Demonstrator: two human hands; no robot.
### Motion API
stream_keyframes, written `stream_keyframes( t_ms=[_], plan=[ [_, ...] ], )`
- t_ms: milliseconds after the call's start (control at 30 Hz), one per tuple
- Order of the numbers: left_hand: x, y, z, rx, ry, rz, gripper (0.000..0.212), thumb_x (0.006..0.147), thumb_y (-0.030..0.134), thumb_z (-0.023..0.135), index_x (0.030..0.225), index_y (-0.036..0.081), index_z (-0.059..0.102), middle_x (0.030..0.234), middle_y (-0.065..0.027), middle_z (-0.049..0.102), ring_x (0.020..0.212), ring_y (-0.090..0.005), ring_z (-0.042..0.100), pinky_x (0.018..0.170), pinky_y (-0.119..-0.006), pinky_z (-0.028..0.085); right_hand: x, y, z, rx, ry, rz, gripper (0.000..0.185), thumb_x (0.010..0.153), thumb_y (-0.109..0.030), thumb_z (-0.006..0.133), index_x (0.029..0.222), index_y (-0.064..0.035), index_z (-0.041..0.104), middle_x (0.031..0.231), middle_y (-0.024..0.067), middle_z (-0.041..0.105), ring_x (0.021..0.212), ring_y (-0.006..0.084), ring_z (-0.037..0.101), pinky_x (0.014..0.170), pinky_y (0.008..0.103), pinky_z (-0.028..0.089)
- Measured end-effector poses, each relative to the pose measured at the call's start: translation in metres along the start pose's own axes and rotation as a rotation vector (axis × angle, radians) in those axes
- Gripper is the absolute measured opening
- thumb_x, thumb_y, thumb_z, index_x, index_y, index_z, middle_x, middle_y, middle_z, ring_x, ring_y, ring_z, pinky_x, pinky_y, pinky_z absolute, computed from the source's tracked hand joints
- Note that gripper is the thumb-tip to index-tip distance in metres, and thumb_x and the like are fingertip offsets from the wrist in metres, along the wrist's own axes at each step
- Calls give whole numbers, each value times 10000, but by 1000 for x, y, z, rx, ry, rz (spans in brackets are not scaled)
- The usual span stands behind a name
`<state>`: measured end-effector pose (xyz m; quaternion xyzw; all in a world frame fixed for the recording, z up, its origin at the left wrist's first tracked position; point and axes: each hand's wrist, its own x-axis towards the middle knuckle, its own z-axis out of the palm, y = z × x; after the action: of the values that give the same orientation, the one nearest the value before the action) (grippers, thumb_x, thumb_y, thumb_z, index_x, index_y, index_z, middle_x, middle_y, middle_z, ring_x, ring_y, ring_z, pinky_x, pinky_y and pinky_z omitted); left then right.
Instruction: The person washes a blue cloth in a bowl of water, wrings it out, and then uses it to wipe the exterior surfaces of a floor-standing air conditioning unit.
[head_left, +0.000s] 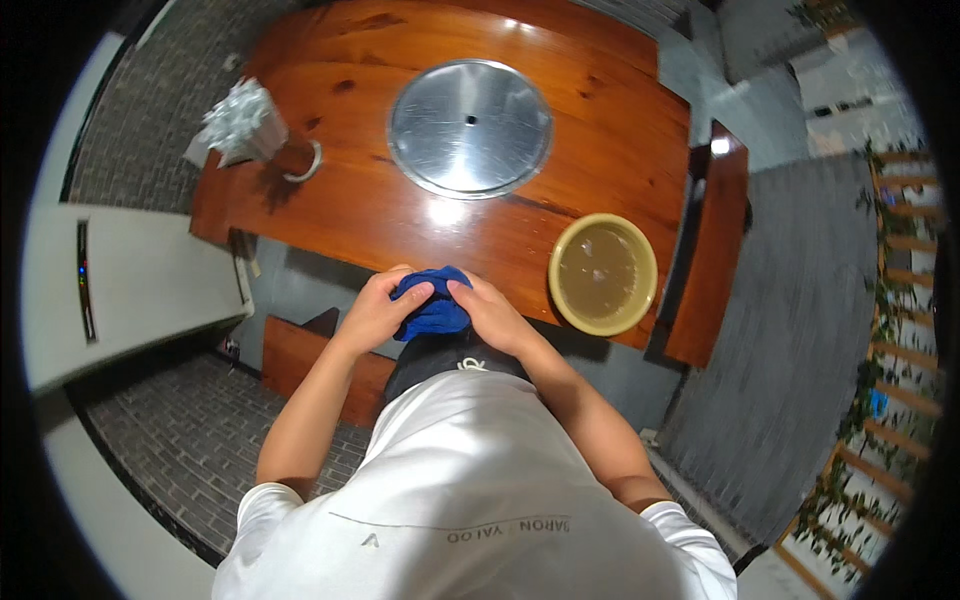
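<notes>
A crumpled blue cloth is held between my two hands, in front of my waist at the near edge of the wooden table. My left hand grips its left side with the thumb on top. On the other side my right hand closes around the cloth, its thumb also pressing from above. The fingers underneath are mostly hidden. To the right, near the table's front edge, stands a yellow basin with murky brownish water in it.
A round metal cover lies in the middle of the tabletop. At the left end, a holder of plastic-wrapped items stands beside a mug-like container. Wooden benches flank the table. A white appliance is at the left.
</notes>
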<state>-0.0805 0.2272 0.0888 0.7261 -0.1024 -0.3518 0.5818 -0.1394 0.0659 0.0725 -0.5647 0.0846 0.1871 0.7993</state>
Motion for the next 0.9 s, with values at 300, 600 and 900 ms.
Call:
stream_keyframes(
  t_ms=[300,600,900],
  plan=[
    [-58,27,-22,-156,608,270,122,710,78,555,683,-38,534,807,-68,523,711,-116,467,652,-218,360,46,-24,27,-387,-543,-195,413,893,-324,278,1157,-30,400,1159,77,405,1076,170,362,917,278,265],
    [-105,46,-60,94,1018,188,224,706,118,608,621,55,410,611,26,446,565,-33,380,491,-184,321,81,-68,81,-483,-461,-436,282,859,-248,395,882,8,510,688,141,505,581,206,481,557,295,388],
    [-135,55,-112,18,1009,180,199,747,182,599,709,-1,530,670,27,494,639,-34,430,566,-177,357,146,-99,137,-720,-533,-477,284,833,-255,447,797,16,524,614,183,490,541,292,471,520,312,370]
  ],
)
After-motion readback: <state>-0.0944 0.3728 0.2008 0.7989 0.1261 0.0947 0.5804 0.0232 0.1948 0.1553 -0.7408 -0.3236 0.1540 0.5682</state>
